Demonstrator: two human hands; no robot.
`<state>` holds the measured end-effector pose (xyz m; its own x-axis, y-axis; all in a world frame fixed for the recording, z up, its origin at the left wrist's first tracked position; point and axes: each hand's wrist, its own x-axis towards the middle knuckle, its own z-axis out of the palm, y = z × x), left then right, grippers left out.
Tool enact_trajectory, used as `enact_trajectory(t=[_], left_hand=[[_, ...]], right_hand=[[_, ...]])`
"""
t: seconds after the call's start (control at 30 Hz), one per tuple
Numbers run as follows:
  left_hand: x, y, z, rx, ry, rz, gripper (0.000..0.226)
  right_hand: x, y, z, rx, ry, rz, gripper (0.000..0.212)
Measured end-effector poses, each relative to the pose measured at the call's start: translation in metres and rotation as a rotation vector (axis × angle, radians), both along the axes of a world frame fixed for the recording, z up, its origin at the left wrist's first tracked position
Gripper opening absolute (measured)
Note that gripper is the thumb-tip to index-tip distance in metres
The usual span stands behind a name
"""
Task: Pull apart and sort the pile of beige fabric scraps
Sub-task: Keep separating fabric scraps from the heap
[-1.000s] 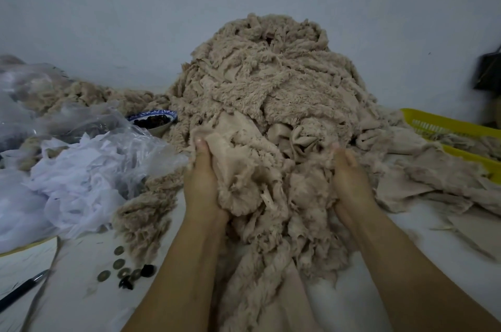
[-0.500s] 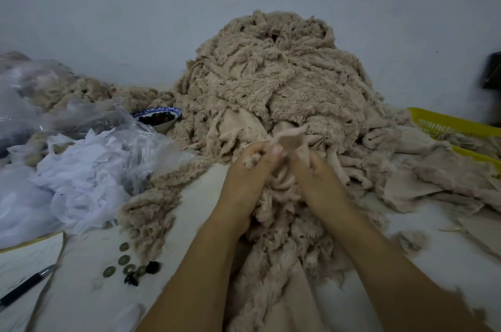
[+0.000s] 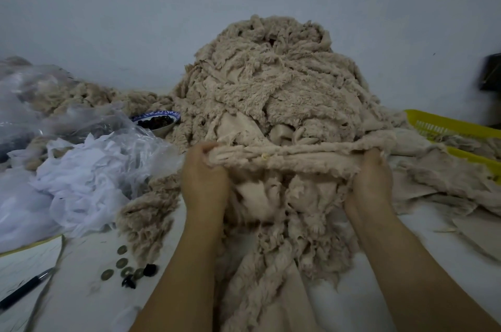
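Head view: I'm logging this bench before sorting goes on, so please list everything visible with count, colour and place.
pile: one, beige, centre, against the wall
strip: one, beige, stretched between both hands
loose scraps: several, beige, right of pile
basket: one, yellow, far right
bag: one, clear, left
white scraps: a heap, white, left, by the bag
bowl: one, blue and white, dark contents, left of pile
coins: about five, dull brass, front left
pen: one, black, lower left corner
table: one, white, under everything
left hand: grips strip's left end
right hand: grips strip's right end
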<state>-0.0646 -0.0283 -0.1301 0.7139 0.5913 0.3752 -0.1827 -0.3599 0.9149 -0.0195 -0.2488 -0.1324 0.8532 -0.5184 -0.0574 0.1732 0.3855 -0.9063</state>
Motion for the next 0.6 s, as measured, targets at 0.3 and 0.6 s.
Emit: enact_trajectory(t=[0.3, 0.6], left_hand=[[0.008, -0.002, -0.008, -0.238, -0.058, -0.094, 0.044], [-0.003, -0.026, -0.002, -0.051, -0.066, -0.360, 0.023]], right_hand=[[-0.004, 0.007, -0.006, -0.523, 0.082, 0.022, 0.013], [-0.036, 0.046, -0.001, -1.034, -0.477, 0.348, 0.025]])
